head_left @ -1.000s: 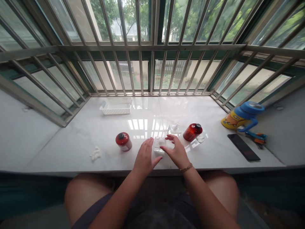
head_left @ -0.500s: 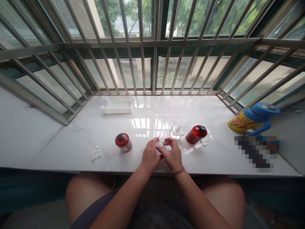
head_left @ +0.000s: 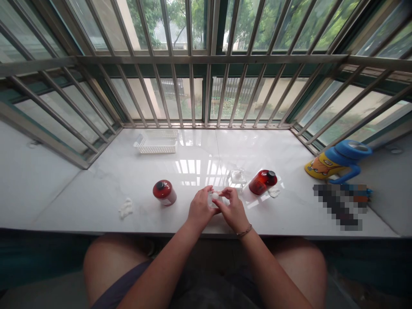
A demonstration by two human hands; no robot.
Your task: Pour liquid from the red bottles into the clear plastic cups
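On our desk [head_left: 80, 206], left to right, are a tissue [head_left: 125, 208] and a red bottle [head_left: 164, 192]; then our left hand [head_left: 200, 207] grasps the near-left side of a clear jar [head_left: 211, 201], and our right hand [head_left: 234, 211] pinches it from the right. A second ago both were spread around it, so we judge it steadied. Its white top [head_left: 215, 195] faces up; our fingers hide its long axis. Beyond are a second jar [head_left: 237, 178] and another bottle [head_left: 263, 183].

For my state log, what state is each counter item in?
Clear container, between left hand and right hand, closure unclear
Rear container, closure unclear
Left red bottle, upright, capped
Right red bottle, upright, capped
Basket, upright
Jug, upright
Left wad, crumpled
Right wad, crumpled
Pixelated items, unreadable
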